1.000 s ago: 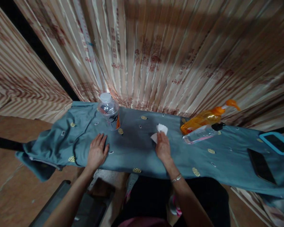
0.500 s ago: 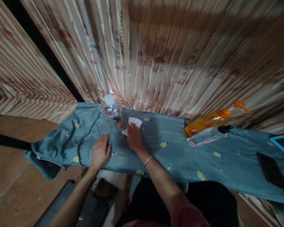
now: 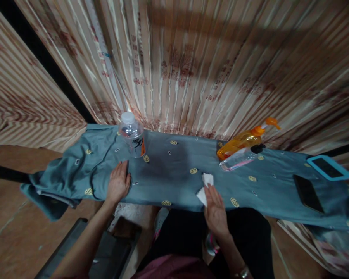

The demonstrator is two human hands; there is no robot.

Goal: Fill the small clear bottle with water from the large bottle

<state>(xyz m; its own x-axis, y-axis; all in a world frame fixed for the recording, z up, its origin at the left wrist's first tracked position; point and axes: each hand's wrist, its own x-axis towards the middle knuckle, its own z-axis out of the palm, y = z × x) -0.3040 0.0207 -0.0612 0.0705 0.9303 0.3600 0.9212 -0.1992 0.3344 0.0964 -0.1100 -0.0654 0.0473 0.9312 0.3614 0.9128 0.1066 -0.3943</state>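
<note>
Fingers (image 3: 211,192) of the right hand (image 3: 215,211) lie nearly straight and flat, pressing a small white folded cloth pad (image 3: 205,187) onto the grey-blue patterned garment (image 3: 174,182), lower centre of frame, near the garment's front edge. No closed grip on the pad; fingertips rest on its near part, the rest shows beyond them.

Left hand (image 3: 118,183), left of centre: palm down, fingers extended and slightly spread, flat on the garment, holding nothing.

Garment is spread along a narrow board across the middle of the frame; its left end hangs off in folds. A darker patch shows on the fabric between the two hands, upper centre of the board.

Further back: clear water bottle (image 3: 132,134) with white cap, upright, just beyond the left hand. Right of centre, an orange pump bottle (image 3: 244,139) lies on its side, touching a clear bottle (image 3: 238,161) with a dark cap.

Far right: a black phone (image 3: 307,192) and a blue-cased phone (image 3: 328,167), well apart from both hands.

Background: striped curtain (image 3: 192,66).
</note>
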